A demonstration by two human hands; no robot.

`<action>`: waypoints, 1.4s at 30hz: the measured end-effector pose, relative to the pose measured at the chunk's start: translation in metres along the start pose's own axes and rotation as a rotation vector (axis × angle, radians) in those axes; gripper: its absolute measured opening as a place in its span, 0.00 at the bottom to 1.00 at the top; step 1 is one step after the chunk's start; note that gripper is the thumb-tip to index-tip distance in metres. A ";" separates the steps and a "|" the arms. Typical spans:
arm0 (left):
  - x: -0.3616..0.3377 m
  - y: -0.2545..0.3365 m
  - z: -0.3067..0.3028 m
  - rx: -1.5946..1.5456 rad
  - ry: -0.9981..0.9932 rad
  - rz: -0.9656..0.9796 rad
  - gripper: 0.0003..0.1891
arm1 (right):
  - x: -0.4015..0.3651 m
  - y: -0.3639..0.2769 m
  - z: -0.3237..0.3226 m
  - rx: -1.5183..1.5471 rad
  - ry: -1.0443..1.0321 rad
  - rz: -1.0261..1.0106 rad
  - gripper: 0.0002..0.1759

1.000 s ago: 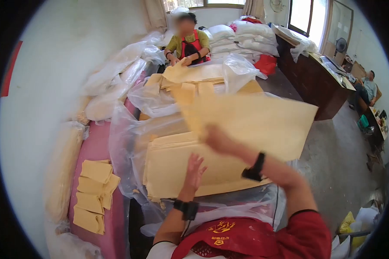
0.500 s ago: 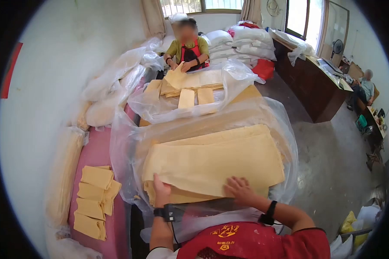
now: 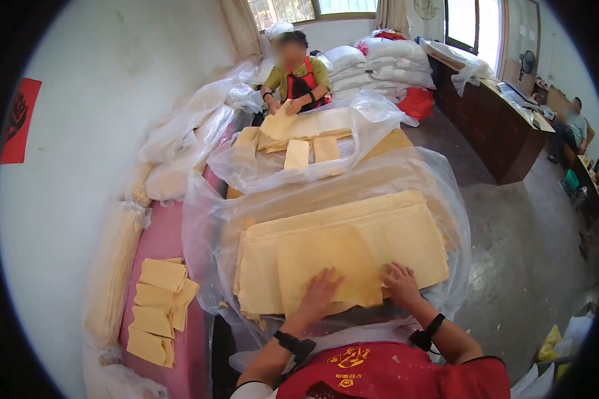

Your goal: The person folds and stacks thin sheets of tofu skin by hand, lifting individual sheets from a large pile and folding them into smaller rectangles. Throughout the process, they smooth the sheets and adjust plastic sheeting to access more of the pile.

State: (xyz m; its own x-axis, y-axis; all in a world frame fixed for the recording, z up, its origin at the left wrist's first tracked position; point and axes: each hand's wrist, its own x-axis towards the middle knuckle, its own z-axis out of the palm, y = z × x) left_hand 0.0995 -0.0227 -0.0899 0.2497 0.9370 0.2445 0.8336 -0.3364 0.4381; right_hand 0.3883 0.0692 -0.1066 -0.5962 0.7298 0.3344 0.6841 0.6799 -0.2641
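A thin tan sheet, folded over into a smaller rectangle (image 3: 323, 256), lies on a wide stack of similar sheets (image 3: 416, 243) in front of me. My left hand (image 3: 321, 292) rests on the folded sheet with its fingers spread and is slightly blurred. At the folded sheet's right edge, my right hand (image 3: 400, 282) lies with fingers apart, touching the edge and the stack. Neither hand grips anything that I can see. Clear plastic wrap (image 3: 456, 213) surrounds the stack.
Folded tan bundles (image 3: 156, 299) lie on a pink surface (image 3: 156, 243) at left. Across from me a person (image 3: 296, 76) handles another sheet on a second stack (image 3: 319, 126). White sacks (image 3: 393, 63) are piled behind. A dark counter (image 3: 492, 120) stands right; another person (image 3: 572, 130) sits beyond.
The top sheet has been folded over, its left part now lying toward the right. My left hand has moved right onto it, and the view has shifted slightly.
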 end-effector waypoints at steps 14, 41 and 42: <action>-0.006 0.033 0.015 0.253 -0.090 -0.021 0.34 | -0.005 -0.005 -0.036 0.045 0.089 -0.334 0.09; -0.077 -0.024 -0.003 -0.583 0.058 -0.571 0.16 | 0.110 -0.143 -0.002 0.048 -0.522 -0.622 0.10; -0.079 -0.038 0.009 -0.541 0.197 -0.551 0.13 | 0.114 -0.149 -0.007 0.055 -0.534 -0.646 0.10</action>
State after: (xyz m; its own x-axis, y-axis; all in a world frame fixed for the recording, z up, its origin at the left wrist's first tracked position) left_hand 0.0529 -0.0830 -0.1334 -0.2629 0.9648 -0.0036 0.4440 0.1243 0.8874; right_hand 0.2217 0.0504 -0.0229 -0.9919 0.1224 -0.0345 0.1270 0.9681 -0.2161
